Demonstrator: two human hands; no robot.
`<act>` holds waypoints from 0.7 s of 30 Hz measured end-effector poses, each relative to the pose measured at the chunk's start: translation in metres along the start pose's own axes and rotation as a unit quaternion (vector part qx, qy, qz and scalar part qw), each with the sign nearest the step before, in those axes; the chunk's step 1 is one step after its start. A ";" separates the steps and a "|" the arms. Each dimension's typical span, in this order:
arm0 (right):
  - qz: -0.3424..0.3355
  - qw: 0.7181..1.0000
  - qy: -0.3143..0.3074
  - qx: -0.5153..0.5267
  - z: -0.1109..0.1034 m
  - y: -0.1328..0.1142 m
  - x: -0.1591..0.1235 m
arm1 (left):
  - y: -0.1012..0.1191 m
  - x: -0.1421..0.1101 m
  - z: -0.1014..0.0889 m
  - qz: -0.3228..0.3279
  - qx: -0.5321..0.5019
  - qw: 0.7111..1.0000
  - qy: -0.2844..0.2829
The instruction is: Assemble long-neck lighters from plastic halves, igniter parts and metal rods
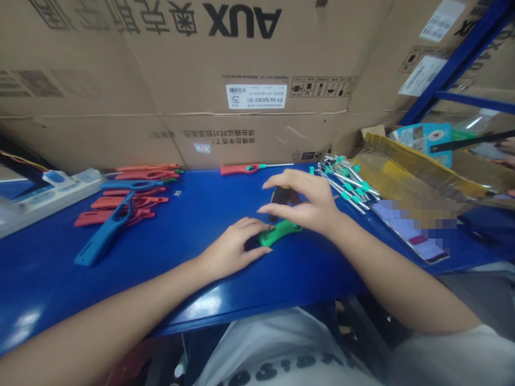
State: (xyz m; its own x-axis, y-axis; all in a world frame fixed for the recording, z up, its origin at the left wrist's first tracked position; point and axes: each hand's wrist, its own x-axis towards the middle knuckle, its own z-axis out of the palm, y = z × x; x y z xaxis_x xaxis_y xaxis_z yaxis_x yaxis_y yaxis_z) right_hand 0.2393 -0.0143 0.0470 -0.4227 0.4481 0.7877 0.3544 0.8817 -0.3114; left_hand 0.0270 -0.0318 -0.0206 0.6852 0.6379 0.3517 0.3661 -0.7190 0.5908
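While tip-down over green casing, screwdriver in right hand's grip, casing in left hand's.

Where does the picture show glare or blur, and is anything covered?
Head view: glare on the blue table, in two places near its front edge; head view: blurred lettering on the shirt, and little detail on the dark tool in the right hand; head view: pixel blocks hide part of the phone.

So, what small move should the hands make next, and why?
Probably turn the dark-handled tool gently while keeping the green casing steady: the right hand holds the tool roughly upright, its lower end apparently at the casing, and the left hand has finger and thumb around that end.
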 end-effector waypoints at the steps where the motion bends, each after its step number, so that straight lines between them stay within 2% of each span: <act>1: -0.023 0.999 0.018 -0.021 -0.001 0.000 0.000 | 0.000 0.000 0.000 0.001 -0.002 1.000 0.005; 3: -0.025 1.000 -0.002 -0.005 -0.005 -0.001 0.001 | -0.001 0.000 0.000 0.002 -0.006 1.000 0.006; 6: 0.049 0.990 -0.088 0.094 -0.007 -0.004 0.002 | -0.001 0.001 0.000 -0.002 -0.007 1.000 -0.003; 7: 0.063 0.988 -0.095 0.106 -0.007 -0.005 0.002 | -0.001 0.001 0.000 -0.003 -0.005 1.000 -0.005; 9: 0.046 0.995 -0.054 0.067 -0.005 -0.005 0.002 | -0.002 0.000 0.001 -0.005 -0.001 1.000 -0.003; 11: 0.000 1.000 -0.003 -0.011 -0.004 -0.004 0.001 | -0.002 0.000 0.001 -0.004 -0.001 1.000 0.005; 13: -0.017 0.999 -0.019 -0.038 -0.005 -0.003 0.001 | -0.002 0.000 0.001 -0.005 -0.001 1.000 0.008; 16: 0.034 0.992 -0.111 0.050 -0.008 -0.005 0.002 | -0.002 0.001 0.002 -0.012 -0.003 1.000 0.000; 17: 0.047 0.989 -0.122 0.075 -0.008 -0.006 0.002 | -0.002 0.001 0.002 -0.012 -0.004 1.000 -0.002; 19: 0.035 0.993 -0.091 0.067 -0.007 -0.006 0.002 | -0.003 0.000 0.003 -0.009 -0.007 1.000 0.001; 21: -0.003 0.999 -0.040 0.010 -0.005 -0.006 0.001 | -0.004 0.000 0.003 -0.003 -0.008 1.000 0.007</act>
State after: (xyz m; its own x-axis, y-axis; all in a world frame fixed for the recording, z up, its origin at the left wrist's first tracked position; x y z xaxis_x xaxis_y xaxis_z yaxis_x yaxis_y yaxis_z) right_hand 0.2408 -0.0201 0.0528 -0.4903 0.4518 0.7453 0.3353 0.8871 -0.3172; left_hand 0.0275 -0.0296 -0.0256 0.6741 0.6465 0.3572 0.3606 -0.7102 0.6046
